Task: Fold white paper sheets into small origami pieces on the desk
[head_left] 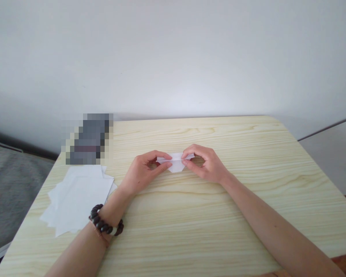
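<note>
Person held a small folded white paper (177, 164) between both hands, over the middle of the wood-grain tabletop (204, 231); contact with the surface, cannot tell. Left hand (142, 171) pinched its left part, thumb and index finger narrow on it; right hand (208, 163) pinched the right part likewise. Crease ran crosswise, near edge tapered toward the person. Fanned white paper sheets (82, 200) lay at left, pixelated dark object (88, 138) just beyond; dark beaded bracelet (99, 223) circled the left wrist
</note>
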Action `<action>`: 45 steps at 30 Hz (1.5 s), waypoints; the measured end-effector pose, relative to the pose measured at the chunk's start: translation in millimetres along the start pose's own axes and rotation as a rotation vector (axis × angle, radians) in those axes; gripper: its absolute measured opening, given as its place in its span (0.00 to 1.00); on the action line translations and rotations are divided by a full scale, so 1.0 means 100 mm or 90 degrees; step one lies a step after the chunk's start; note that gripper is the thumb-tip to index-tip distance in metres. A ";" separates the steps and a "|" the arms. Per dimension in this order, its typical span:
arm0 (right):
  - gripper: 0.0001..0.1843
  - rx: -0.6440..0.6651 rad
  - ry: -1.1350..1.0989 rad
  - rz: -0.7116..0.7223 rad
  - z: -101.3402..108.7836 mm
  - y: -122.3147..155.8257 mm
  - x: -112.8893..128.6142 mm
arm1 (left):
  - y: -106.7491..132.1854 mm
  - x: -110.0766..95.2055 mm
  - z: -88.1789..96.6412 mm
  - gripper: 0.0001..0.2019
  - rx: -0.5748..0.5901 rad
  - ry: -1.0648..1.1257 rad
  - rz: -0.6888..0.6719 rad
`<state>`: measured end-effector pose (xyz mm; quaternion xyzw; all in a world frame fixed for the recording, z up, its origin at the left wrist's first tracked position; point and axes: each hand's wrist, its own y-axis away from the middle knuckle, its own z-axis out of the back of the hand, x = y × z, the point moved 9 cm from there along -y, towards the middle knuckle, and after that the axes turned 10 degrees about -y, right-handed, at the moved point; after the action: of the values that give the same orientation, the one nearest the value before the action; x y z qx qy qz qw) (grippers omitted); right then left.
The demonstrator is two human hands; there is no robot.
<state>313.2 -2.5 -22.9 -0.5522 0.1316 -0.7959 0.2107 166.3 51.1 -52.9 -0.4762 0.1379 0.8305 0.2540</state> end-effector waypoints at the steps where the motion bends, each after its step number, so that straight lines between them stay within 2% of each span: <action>1: 0.04 0.003 -0.003 0.003 -0.01 0.00 0.00 | 0.00 -0.01 0.00 0.11 -0.002 -0.008 -0.008; 5: 0.05 0.034 -0.010 0.020 -0.05 0.00 0.03 | 0.00 -0.05 0.01 0.07 -0.015 -0.033 -0.030; 10: 0.06 0.040 -0.015 0.023 -0.05 -0.01 0.04 | 0.02 -0.05 0.04 0.09 -0.038 -0.059 -0.029; 15: 0.06 0.018 -0.015 0.018 -0.02 -0.02 0.06 | 0.04 -0.12 -0.02 0.10 0.021 -0.040 -0.057; 19: 0.06 0.022 -0.016 0.021 -0.02 0.00 0.05 | 0.02 -0.04 0.03 0.13 -0.038 -0.018 -0.033; 21: 0.09 0.008 -0.023 -0.005 -0.01 0.01 0.00 | 0.01 0.00 0.02 0.15 -0.038 0.002 -0.019; 24: 0.17 -0.009 -0.034 -0.080 0.01 0.03 -0.12 | 0.00 0.04 0.01 0.15 -0.031 0.016 0.011; 26: 0.16 0.003 -0.024 -0.116 -0.02 0.04 -0.16 | 0.01 0.04 0.02 0.15 -0.037 0.025 0.023; 30: 0.07 0.033 0.012 -0.129 -0.06 0.01 -0.16 | 0.02 0.07 0.03 0.16 -0.038 0.025 0.043; 34: 0.11 0.010 0.028 -0.152 -0.03 0.00 -0.20 | 0.01 0.13 0.01 0.14 -0.012 0.028 0.077; 39: 0.13 0.002 -0.021 -0.177 -0.01 0.01 -0.25 | -0.01 0.14 0.00 0.14 0.024 0.083 0.085; 45: 0.16 -0.040 -0.046 -0.219 0.06 0.05 -0.35 | 0.00 0.10 0.03 0.18 0.016 0.049 0.067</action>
<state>330.7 10.0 -51.6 -0.6012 0.0521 -0.7952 0.0586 160.0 55.6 -60.1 -0.4966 0.1831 0.8219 0.2107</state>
